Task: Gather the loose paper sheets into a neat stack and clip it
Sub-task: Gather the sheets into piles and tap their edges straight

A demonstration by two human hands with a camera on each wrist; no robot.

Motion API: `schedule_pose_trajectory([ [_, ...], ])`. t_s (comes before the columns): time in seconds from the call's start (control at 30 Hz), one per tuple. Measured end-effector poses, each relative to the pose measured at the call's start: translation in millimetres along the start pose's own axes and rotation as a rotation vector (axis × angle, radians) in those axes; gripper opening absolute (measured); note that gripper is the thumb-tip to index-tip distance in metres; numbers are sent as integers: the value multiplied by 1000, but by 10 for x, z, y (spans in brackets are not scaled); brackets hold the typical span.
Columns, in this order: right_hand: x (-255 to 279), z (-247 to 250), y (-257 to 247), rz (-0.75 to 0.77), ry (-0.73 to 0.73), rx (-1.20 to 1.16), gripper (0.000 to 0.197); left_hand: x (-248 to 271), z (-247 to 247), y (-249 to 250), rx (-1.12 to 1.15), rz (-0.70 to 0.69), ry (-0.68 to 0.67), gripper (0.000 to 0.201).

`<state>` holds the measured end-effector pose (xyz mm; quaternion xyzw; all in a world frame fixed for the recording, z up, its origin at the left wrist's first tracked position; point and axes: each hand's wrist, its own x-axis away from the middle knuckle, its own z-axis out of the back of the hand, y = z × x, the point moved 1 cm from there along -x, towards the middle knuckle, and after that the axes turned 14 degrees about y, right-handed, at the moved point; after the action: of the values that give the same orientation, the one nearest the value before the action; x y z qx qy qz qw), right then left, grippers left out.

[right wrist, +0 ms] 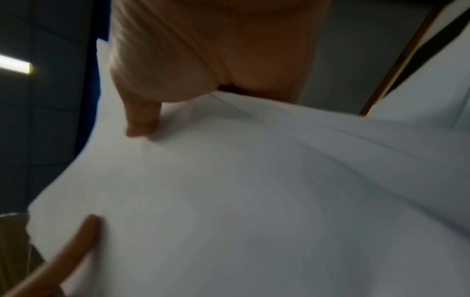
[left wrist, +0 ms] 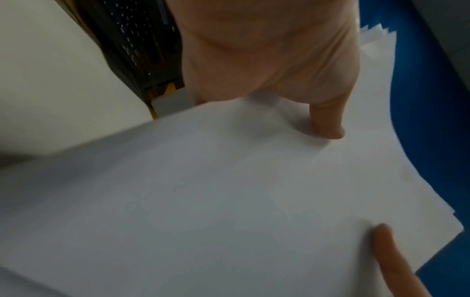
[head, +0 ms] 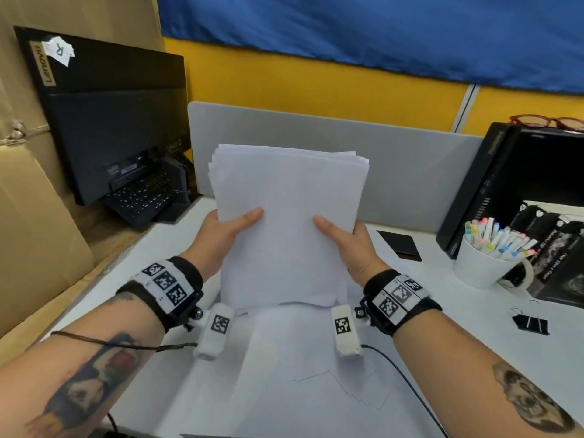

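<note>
A stack of white paper sheets (head: 286,222) stands upright with its bottom edge on the white desk (head: 442,327). Its top edges are slightly fanned. My left hand (head: 221,235) grips the stack's left side, thumb across the front, fingers hidden behind. My right hand (head: 346,241) grips the right side the same way. The left wrist view shows the paper (left wrist: 229,191) under my left thumb (left wrist: 328,120). In the right wrist view the sheets (right wrist: 254,201) bend under my right thumb (right wrist: 142,120). A black binder clip (head: 531,322) lies on the desk to the right.
A black monitor (head: 110,115) and keyboard (head: 142,197) lean at the back left beside cardboard. A grey divider (head: 410,172) stands behind the stack. At right are a white cup of markers (head: 486,254), a tape roll (head: 518,275), black boxes (head: 512,178) and a black card (head: 399,245).
</note>
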<state>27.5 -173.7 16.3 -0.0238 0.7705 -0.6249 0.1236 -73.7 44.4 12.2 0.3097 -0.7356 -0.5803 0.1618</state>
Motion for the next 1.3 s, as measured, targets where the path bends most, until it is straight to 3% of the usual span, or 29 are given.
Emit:
schedule_pose_trajectory([
  [0.07,-37,65,-22,7,13,-9,39,-26,67,15,1,-29,-44,62],
  [0.2,-36,205,298,-174,-12,105,92,48,179,-235,-32,65,-119,104],
  [0.33,-14,179,439,-187,27,122,116,68,92,-311,27,117,-87,103],
  [0.47,-46,202,415,-164,20,119,110,36,118,-242,-1,68,-41,96],
  [0.53,-28,197,444,-185,-38,115,104,64,88,-276,-33,62,-21,72],
  [0.63,-25,164,441,-158,-115,145,76,70,34,-288,-59,76,59,47],
  [0.73,-48,173,311,-87,-101,196,53,1,19,-237,-5,95,149,46],
  [0.87,-97,241,124,-45,-102,153,44,-93,-6,-120,226,138,241,49],
  [0.97,-118,181,-7,-116,-82,-97,56,-71,-96,-46,418,265,113,55],
  [1.07,-121,38,-210,-125,-56,-288,42,-5,-140,-123,374,301,78,64],
  [1.2,-149,64,-406,-47,47,-313,19,-55,16,-81,365,269,103,57],
  [1.3,-177,176,-443,-4,78,-305,23,-176,242,84,261,115,134,36],
])
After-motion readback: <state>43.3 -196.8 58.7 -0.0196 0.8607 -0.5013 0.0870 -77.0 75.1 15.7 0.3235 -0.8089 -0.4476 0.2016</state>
